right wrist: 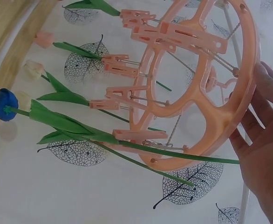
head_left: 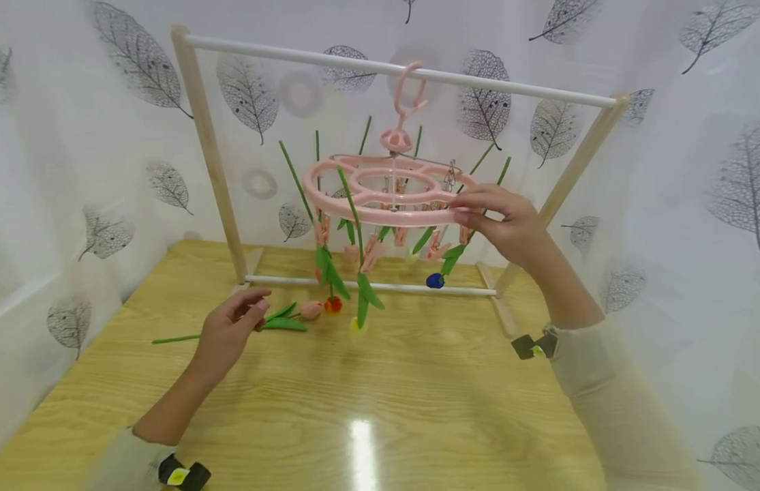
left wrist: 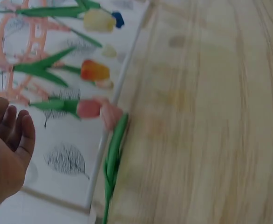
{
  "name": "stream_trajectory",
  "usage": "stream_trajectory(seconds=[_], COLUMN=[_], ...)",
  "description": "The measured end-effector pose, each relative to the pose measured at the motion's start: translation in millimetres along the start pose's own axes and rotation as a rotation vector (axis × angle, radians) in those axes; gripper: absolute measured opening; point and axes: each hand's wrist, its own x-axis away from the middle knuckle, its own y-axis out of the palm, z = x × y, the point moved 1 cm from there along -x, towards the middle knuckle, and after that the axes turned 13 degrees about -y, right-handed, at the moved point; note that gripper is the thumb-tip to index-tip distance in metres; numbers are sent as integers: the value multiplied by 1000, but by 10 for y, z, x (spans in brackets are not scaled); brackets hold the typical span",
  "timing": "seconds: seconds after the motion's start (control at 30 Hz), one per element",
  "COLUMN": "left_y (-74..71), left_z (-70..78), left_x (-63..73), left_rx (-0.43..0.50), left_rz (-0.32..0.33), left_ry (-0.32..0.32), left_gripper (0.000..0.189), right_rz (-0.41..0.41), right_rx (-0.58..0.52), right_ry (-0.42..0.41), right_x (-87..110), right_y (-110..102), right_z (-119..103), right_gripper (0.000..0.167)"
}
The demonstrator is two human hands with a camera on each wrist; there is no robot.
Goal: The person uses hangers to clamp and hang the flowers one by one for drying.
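A pink round clip hanger [head_left: 410, 218] hangs by its hook from the white top bar of a stand. My right hand [head_left: 508, 221] pinches its right rim between thumb and fingers. Artificial tulips hang head-down from the hanger's clothespins [right wrist: 141, 135], among them a blue tulip [head_left: 435, 280], a red-orange tulip [head_left: 333, 304] and a yellow tulip [head_left: 358, 326]. One pink tulip [head_left: 310, 311] lies on the table with its stem pointing left. Over that stem my left hand [head_left: 226, 334] hovers, fingers loosely bent and holding nothing; it partly hides the stem in the head view.
The stand has wooden side posts [head_left: 210, 150], a white top bar [head_left: 263, 49] and a white lower bar [head_left: 410, 288] near the tabletop. A wood-grain table [head_left: 416, 395] lies beneath. White curtains [head_left: 680, 225] printed with leaves surround it at the back and sides.
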Motion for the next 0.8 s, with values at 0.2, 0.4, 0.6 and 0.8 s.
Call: stream_trajectory(seconds=[0.2, 0.4, 0.6, 0.8], left_y=[-370, -679, -814, -821], left_z=[-266, -516, -679, -782], left_x=[-60, -225, -353, -388], left_rx=[-190, -317, -366, -429], left_rz=[-36, -165, -277, -345], left_ry=[-42, -79, -53, -76], left_gripper=[41, 47, 42, 41], right_rz=[-25, -13, -12, -17], right_rx=[12, 0, -21, -36], right_ry=[21, -10, -65, -99], right_x=[-30, -47, -37, -29], right_y=[-8, -10, -5, -6], right_z=[-48, -59, -41, -47], right_gripper=[24, 24, 25, 25])
